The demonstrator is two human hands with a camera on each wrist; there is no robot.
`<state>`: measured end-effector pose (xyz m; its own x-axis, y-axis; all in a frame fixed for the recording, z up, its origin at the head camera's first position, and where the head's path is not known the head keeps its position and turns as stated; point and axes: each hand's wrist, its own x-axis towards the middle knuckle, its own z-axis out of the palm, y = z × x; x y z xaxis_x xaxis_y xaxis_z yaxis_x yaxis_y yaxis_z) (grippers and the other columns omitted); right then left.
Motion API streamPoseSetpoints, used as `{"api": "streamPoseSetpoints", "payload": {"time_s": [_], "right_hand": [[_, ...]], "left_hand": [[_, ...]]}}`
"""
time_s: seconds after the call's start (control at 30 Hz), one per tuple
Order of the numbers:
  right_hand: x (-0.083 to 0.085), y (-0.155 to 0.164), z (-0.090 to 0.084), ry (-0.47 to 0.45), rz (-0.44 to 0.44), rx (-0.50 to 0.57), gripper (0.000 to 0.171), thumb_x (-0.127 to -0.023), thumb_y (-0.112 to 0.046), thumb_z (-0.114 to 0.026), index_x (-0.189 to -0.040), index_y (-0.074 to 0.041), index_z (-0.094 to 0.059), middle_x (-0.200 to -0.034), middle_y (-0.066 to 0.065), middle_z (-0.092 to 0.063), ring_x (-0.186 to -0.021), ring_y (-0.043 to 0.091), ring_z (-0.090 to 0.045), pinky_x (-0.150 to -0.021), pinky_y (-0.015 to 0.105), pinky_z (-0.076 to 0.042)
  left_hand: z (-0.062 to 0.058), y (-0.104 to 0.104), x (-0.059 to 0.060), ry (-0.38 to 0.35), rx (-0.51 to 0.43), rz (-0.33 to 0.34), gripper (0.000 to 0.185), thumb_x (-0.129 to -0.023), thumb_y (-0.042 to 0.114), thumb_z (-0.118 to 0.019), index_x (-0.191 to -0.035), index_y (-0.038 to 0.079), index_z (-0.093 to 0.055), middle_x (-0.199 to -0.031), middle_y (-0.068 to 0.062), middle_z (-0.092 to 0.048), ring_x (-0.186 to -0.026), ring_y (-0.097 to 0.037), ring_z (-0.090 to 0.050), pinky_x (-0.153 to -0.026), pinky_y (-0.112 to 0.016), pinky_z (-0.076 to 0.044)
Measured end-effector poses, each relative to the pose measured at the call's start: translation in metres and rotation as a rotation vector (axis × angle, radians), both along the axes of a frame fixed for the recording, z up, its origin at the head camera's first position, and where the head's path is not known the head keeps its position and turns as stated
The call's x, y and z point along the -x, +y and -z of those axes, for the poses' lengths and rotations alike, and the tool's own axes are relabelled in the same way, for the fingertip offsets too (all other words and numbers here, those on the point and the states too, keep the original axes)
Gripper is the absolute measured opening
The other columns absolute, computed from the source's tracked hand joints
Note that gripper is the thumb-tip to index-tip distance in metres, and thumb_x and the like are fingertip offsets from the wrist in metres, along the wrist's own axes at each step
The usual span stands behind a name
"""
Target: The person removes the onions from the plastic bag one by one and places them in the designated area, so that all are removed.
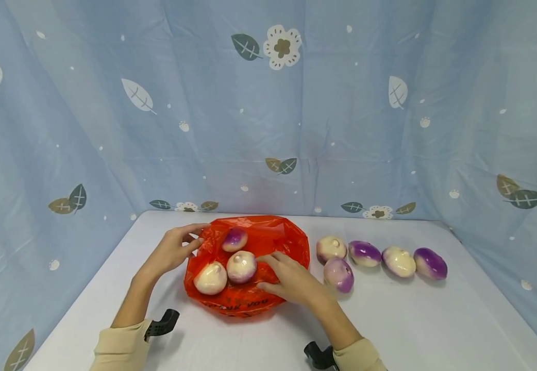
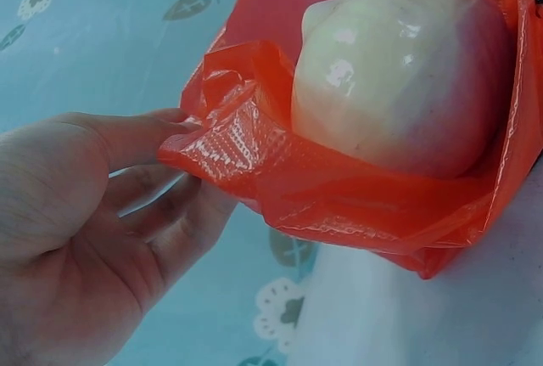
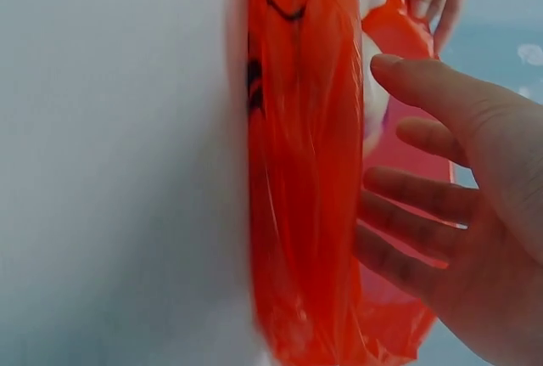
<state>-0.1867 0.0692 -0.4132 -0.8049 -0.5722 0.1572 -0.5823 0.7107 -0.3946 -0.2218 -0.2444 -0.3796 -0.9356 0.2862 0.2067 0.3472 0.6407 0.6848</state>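
A red plastic bag (image 1: 245,308) with dark print lies spread with its mouth up on the white table. Inside it sit a pale turnip (image 1: 210,278), a turnip with a light purple tinge (image 1: 241,267) and a purple-and-white turnip (image 1: 234,239). At the bag's left rim, my left hand (image 1: 172,251) pinches the crumpled plastic between thumb and fingers, as the left wrist view shows. Over the right part of the bag, my right hand (image 1: 291,278) has its fingers spread and relaxed, holding nothing. Its fingertips are close to the middle turnip in the head view.
Right of the bag, several more purple-and-white turnips lie on the table (image 1: 412,324), among them a lilac one (image 1: 338,274) nearest the right forearm and a deep purple one (image 1: 430,264) farthest right. A blue patterned curtain (image 1: 342,103) hangs behind the table and along its sides.
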Motion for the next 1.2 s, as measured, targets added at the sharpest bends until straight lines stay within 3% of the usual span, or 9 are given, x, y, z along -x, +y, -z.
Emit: {"api": "streamPoseSetpoints", "payload": {"time_s": [0.23,0.63,0.87,1.2], "right_hand": [[0.002,-0.019,-0.002,0.021,0.045,0.019,0.061,-0.087,-0.046,-0.07,-0.139,-0.023,-0.05,-0.128,0.001,-0.056,-0.119,0.019,-0.056,-0.096,0.043,-0.055],[0.009,-0.04,-0.004,0.114,0.019,0.001,0.063,-0.086,-0.041,-0.073,-0.141,-0.024,-0.048,-0.126,0.0,-0.055,-0.113,0.016,-0.056,-0.093,0.034,-0.056],[0.01,-0.044,0.002,0.076,0.032,0.0,0.06,-0.086,-0.043,-0.073,-0.139,-0.027,-0.05,-0.121,0.0,-0.055,-0.107,0.015,-0.056,-0.09,0.033,-0.057],[0.011,-0.049,0.005,0.071,0.046,-0.004,0.06,-0.085,-0.043,-0.074,-0.138,-0.027,-0.051,-0.124,0.001,-0.056,-0.11,0.016,-0.057,-0.093,0.035,-0.056]], "left_hand": [[0.0,-0.001,0.0,0.001,0.003,-0.006,0.041,-0.095,0.006,-0.061,-0.135,0.009,-0.058,-0.113,-0.018,-0.068,-0.086,-0.023,-0.069,-0.061,-0.022,-0.058],[-0.001,-0.002,0.001,0.015,0.01,0.006,0.041,-0.095,0.005,-0.061,-0.135,0.01,-0.058,-0.111,-0.018,-0.069,-0.078,-0.018,-0.067,-0.06,-0.023,-0.058],[-0.002,0.0,0.001,0.001,0.004,0.009,0.041,-0.095,0.005,-0.06,-0.136,0.01,-0.058,-0.112,-0.018,-0.068,-0.08,-0.02,-0.068,-0.06,-0.023,-0.058],[-0.003,0.0,0.0,-0.01,0.003,0.01,0.041,-0.095,0.004,-0.06,-0.136,0.01,-0.057,-0.111,-0.019,-0.068,-0.078,-0.019,-0.067,-0.06,-0.024,-0.058]]}}
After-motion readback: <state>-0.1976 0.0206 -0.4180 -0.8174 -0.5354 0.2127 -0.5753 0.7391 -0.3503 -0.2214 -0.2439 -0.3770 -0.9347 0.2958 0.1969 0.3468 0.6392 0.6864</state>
